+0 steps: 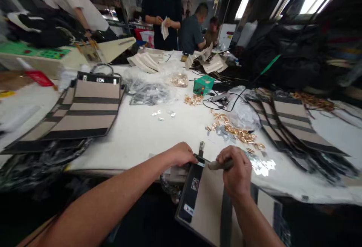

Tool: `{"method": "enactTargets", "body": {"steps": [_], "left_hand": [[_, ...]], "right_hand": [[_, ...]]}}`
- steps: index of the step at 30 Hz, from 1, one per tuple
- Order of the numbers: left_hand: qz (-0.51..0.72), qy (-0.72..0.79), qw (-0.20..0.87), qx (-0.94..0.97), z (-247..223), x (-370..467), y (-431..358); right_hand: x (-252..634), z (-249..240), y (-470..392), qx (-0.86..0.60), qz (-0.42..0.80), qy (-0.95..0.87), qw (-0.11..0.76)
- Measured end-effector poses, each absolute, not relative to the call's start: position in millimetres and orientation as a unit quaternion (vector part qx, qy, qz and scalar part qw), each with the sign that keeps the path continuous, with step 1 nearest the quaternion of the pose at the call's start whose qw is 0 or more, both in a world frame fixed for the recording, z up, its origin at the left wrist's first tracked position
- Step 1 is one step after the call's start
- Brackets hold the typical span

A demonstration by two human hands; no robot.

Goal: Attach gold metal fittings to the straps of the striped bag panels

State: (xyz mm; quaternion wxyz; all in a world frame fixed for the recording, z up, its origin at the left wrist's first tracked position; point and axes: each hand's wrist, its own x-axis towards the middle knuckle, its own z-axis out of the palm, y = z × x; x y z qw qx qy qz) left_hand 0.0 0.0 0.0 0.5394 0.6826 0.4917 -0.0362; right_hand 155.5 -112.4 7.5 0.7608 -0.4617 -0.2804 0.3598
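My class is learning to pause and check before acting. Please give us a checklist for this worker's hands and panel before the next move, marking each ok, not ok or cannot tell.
1. Tool held in the right hand: ok, fingers wrapped around it.
2. Left hand at the panel: ok, fingertips at the far end of its black band.
3. Metal plates on the band: ok, three show along it.
4. Plates firmly fastened: cannot tell.
5. Panel wholly on the table: not ok, much of it lies past the near edge.
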Motion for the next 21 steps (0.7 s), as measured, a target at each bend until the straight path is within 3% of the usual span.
{"method": "enactTargets", "body": {"steps": [4,8,16,21], "left_hand": [[-0.038,0.494,0.549,0.674,-3.3,-0.1,-1.3],[-0.037,0.496,0.556,0.666,-3.8,-0.1,-1.0],[-0.021,0.502,0.556,0.662,-3.4,0.5,0.5],[-0.013,0.496,0.555,0.668,-1.8,0.2,-1.5]], "right_hand": [[167.8,15.5,-100.8,-0.383,0.434,-0.149,0.802],[167.1,12.4,-92.4,-0.354,0.463,-0.135,0.801],[141.3,7.5,-97.8,-0.363,0.404,-0.284,0.79],[127.5,10.0,-89.1,-0.449,0.374,-0.439,0.683]]}}
